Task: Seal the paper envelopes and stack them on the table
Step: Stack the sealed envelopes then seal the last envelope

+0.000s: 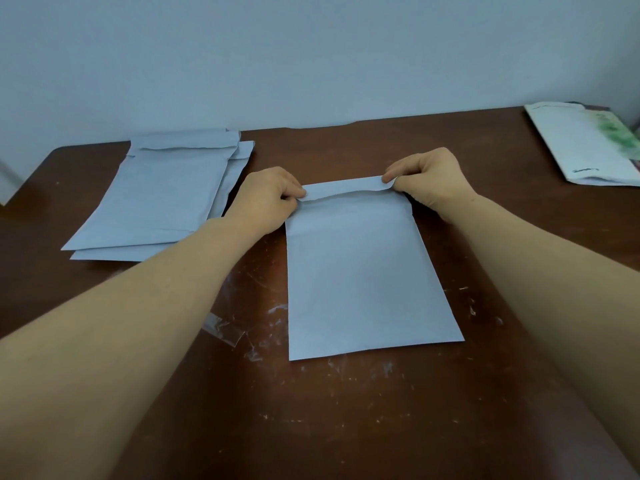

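A pale paper envelope (363, 278) lies flat on the brown table (346, 410) in front of me. Its top flap (346, 188) is folded over toward me and slightly raised in the middle. My left hand (266, 199) pinches the flap's left end. My right hand (426, 181) pinches its right end. To the left lies a stack of similar envelopes (162, 199), slightly fanned, with their flaps folded down.
A strip of clear film (223, 329) lies on the table left of the envelope. A white packet with green print (588, 143) rests at the far right corner. A pale wall (311, 57) runs along the table's back edge. The tabletop is scratched.
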`<state>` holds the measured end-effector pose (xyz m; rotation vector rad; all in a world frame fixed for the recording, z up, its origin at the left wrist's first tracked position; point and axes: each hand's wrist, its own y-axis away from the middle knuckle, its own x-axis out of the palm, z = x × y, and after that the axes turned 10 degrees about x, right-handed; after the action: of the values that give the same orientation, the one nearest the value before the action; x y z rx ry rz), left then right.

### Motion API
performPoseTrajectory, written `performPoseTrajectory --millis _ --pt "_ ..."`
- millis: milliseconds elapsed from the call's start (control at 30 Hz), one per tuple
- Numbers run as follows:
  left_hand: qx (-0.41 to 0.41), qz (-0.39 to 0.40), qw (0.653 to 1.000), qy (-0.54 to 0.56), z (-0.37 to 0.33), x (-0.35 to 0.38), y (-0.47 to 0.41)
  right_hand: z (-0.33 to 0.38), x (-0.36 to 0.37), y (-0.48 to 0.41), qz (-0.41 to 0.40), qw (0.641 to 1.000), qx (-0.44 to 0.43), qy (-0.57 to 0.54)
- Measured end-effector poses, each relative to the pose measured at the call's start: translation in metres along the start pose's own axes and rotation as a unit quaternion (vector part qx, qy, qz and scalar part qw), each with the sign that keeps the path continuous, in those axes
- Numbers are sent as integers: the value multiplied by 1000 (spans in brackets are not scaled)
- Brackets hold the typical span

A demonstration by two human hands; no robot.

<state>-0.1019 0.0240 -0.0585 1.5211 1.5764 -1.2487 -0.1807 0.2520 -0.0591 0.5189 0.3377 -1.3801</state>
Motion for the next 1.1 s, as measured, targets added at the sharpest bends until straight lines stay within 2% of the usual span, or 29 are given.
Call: performPoseTrajectory --millis 233,367,433,600,867,1100 --pt "17 25 999 -20 0 -1 2 -8 2 -5 0 1000 -13 -6" --pt "9 70 994 -84 -3 -8 4 -7 3 -3 2 1000 -11 -14" --pt "-7 67 991 -114 -10 -13 7 -7 4 -2 6 1000 -7 -21" --pt "2 56 995 -80 -42 -5 23 -9 5 1 3 999 4 -39" --pt "-70 137 978 -142 -65 26 30 -14 5 -2 -6 999 -6 -40" --pt "-101 163 964 -186 -75 31 27 -16 6 -2 -3 999 -11 -38"
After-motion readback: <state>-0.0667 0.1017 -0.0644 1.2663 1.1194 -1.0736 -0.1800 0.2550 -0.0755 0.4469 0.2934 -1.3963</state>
